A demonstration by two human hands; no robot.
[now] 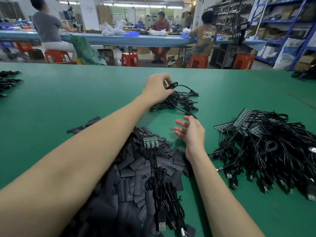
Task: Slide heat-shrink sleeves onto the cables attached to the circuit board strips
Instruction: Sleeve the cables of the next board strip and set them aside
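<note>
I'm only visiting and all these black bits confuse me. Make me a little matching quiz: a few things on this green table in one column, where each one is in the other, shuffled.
Things:
1. left hand
2. right hand
3. pile of black sleeves
4. heap of board strips with cables

Places:
A. far right of the table
B. under the left forearm
C. pinching a black cable
D. open, holding nothing

Pairs: 1-C, 2-D, 3-B, 4-A

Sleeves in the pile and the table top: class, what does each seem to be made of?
Sleeves: probably thin plastic tubing, matt dark grey, lying flat and creased. Table top: seemingly a green rubbery mat, smooth with a dull sheen.
</note>
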